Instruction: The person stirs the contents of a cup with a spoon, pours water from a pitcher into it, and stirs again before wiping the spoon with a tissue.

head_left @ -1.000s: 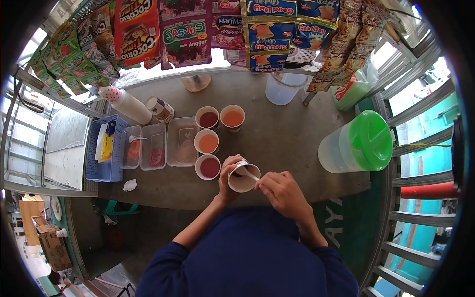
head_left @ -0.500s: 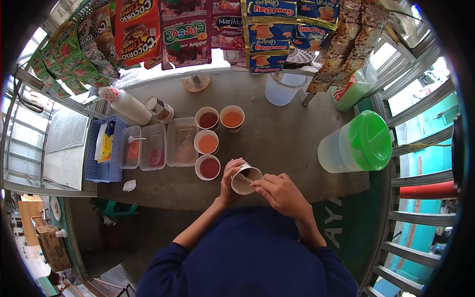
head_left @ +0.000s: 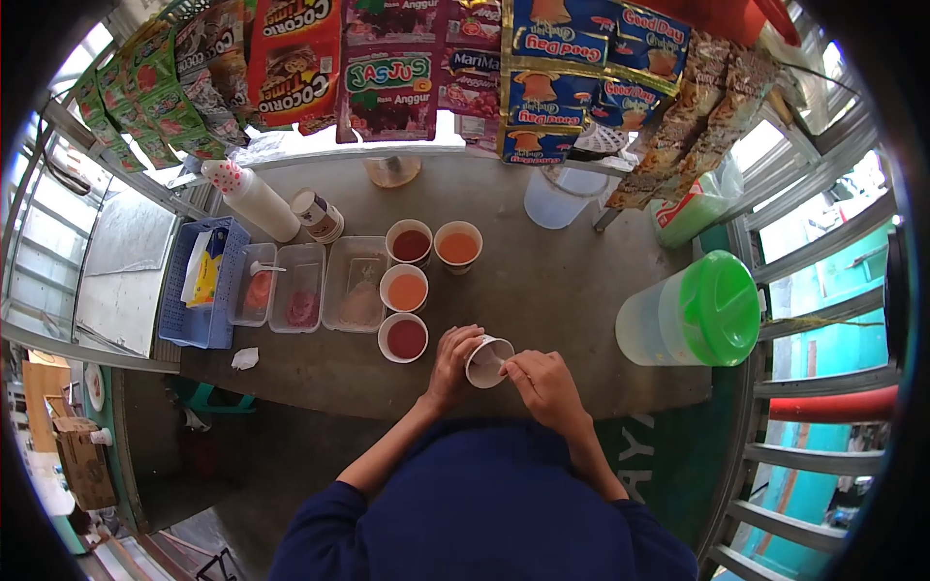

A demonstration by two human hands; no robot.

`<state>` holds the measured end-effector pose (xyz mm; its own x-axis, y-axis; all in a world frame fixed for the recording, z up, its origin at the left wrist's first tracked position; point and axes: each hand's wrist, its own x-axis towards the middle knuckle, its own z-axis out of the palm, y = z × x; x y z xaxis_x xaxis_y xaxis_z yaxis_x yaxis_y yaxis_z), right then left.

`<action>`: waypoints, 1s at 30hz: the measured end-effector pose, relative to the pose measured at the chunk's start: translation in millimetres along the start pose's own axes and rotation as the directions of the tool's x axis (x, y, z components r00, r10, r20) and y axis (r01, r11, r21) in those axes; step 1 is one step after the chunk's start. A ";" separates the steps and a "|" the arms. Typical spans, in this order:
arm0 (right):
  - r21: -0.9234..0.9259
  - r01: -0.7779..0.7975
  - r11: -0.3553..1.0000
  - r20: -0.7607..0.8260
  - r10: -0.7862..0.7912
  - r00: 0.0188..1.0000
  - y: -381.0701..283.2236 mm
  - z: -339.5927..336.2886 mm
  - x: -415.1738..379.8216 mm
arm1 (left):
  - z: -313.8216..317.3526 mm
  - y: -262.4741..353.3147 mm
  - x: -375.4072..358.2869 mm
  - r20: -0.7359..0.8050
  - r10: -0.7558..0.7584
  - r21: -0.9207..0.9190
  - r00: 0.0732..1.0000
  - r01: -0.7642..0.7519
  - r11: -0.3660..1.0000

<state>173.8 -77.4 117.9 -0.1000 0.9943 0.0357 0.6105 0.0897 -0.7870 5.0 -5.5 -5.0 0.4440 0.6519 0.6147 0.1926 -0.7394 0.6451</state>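
Near the table's front edge, my left hand (head_left: 451,366) is wrapped round the side of a white paper cup (head_left: 489,376), whose mouth tilts towards me. My right hand (head_left: 544,380) pinches the handle of a small pale spoon (head_left: 501,366), which reaches into the cup. What lies at the bottom of this cup is hard to make out. Just to the left and behind stand several filled cups: one with red drink (head_left: 405,338), one with orange drink (head_left: 404,290), one with dark red drink (head_left: 411,244) and another orange one (head_left: 458,247).
Plastic tubs of powder (head_left: 301,308) stand left of the cups, beside a blue basket (head_left: 170,315). Stacked cups (head_left: 254,205) lean behind them. A green-lidded water container (head_left: 668,310) is at the right, a clear bucket (head_left: 557,200) at the back. Drink sachets (head_left: 387,87) hang above.
The held cup looks slightly farther right relative to the filled cups. The spoon has swung to its right side, with my right hand following. The whole view has shifted slightly.
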 end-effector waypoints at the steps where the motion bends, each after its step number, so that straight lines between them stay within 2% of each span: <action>1: -0.071 0.028 0.997 -0.005 -0.028 1.000 3.1 0.4 1.5 | 1.1 0.3 -0.1 -0.011 -0.033 -0.009 0.999 0.032 0.999; 2: -0.077 0.038 0.996 -0.001 -0.038 0.999 5.6 0.3 3.5 | 1.8 -0.2 -1.0 -0.022 -0.065 -0.017 0.998 0.064 0.998; 4: 0.218 -0.053 0.975 0.110 0.029 0.993 9.0 -2.5 8.8 | 3.7 -1.3 -2.4 -0.034 -0.069 -0.011 0.997 0.069 0.998; 5: 0.209 -0.042 0.977 0.113 0.019 0.993 7.5 -4.6 11.7 | 5.2 -3.5 -2.7 -0.033 -0.075 -0.009 0.997 0.075 0.997; 7: 0.008 0.004 1.000 0.018 -0.004 1.000 2.8 -8.5 14.5 | 7.7 -8.3 -3.9 -0.040 -0.075 0.015 0.996 0.075 0.997; 8: 0.000 0.001 1.000 0.013 -0.001 1.000 3.6 -10.6 15.2 | 9.0 -6.9 -0.2 -0.034 -0.079 0.037 0.996 0.080 0.996; 10: -0.132 0.079 0.988 0.079 -0.069 0.995 8.8 -11.2 17.6 | 11.3 -3.3 6.1 -0.031 -0.086 0.012 0.996 0.086 0.996; 11: -0.134 0.081 0.988 0.071 -0.072 0.995 11.9 -10.3 18.2 | 10.6 -2.4 10.2 -0.027 -0.098 -0.004 0.995 0.097 0.995; 13: 0.213 -0.002 0.977 0.080 -0.015 0.997 16.5 -6.9 17.8 | 13.7 -5.8 11.4 -0.005 -0.077 0.026 0.997 0.077 0.997; 14: 0.216 -0.002 0.976 0.074 -0.015 0.997 15.7 -6.3 17.1 | 14.3 -5.9 12.0 0.018 -0.067 0.052 0.998 0.066 0.996; 16: -0.060 0.038 0.997 -0.040 -0.040 0.998 13.7 -5.4 14.0 | 14.7 -6.6 11.7 0.035 -0.059 0.054 0.998 0.057 0.997; 17: -0.057 0.034 0.998 -0.044 -0.036 0.998 15.1 -4.7 13.5 | 14.1 -6.3 12.0 0.045 -0.054 0.057 0.998 0.052 0.997; 19: 0.152 -0.041 0.987 0.067 0.031 0.997 18.5 -2.6 12.4 | 11.3 -5.9 11.5 0.065 -0.050 0.045 0.997 0.047 0.998; 20: 0.154 -0.042 0.987 0.065 0.032 0.997 17.1 -0.6 11.3 | 9.9 -6.2 11.1 0.075 -0.044 0.036 0.996 0.042 0.998; 22: 0.055 -0.036 0.998 -0.078 0.040 0.996 13.3 3.5 9.7 | 8.4 -8.9 7.8 0.078 -0.047 0.051 0.996 0.044 0.998; 23: 0.052 -0.037 0.998 -0.081 0.041 0.996 13.0 2.2 8.7 | 8.9 -8.8 7.3 0.082 -0.048 0.061 0.996 0.043 0.997; 25: -0.055 -0.039 0.998 0.040 0.042 0.998 13.4 -1.5 7.3 | 10.1 -8.2 6.9 0.085 -0.053 0.065 0.995 0.048 0.997; 26: -0.054 -0.039 0.998 0.036 0.041 0.998 15.0 -1.8 7.5 | 9.1 -7.6 7.2 0.089 -0.066 0.074 0.994 0.060 0.995; 28: 0.177 -0.075 0.981 0.090 0.059 0.994 18.5 -0.8 6.7 | 9.1 -6.9 7.8 0.112 -0.068 0.088 0.991 0.058 0.994; 29: 0.176 -0.076 0.981 0.093 0.060 0.994 16.2 -0.7 5.7 | 9.8 -6.0 7.4 0.132 -0.071 0.101 0.989 0.058 0.993; 30: 0.071 -0.030 0.997 0.007 0.030 1.000 12.7 -1.0 5.3 | 10.4 -4.6 6.9 0.130 -0.072 0.100 0.989 0.060 0.993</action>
<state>181.8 -71.0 108.7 -0.0874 0.9961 0.0080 0.5559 0.0554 -0.8294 16.3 0.6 -8.5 0.5386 0.6764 0.5024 0.3050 -0.7124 0.6320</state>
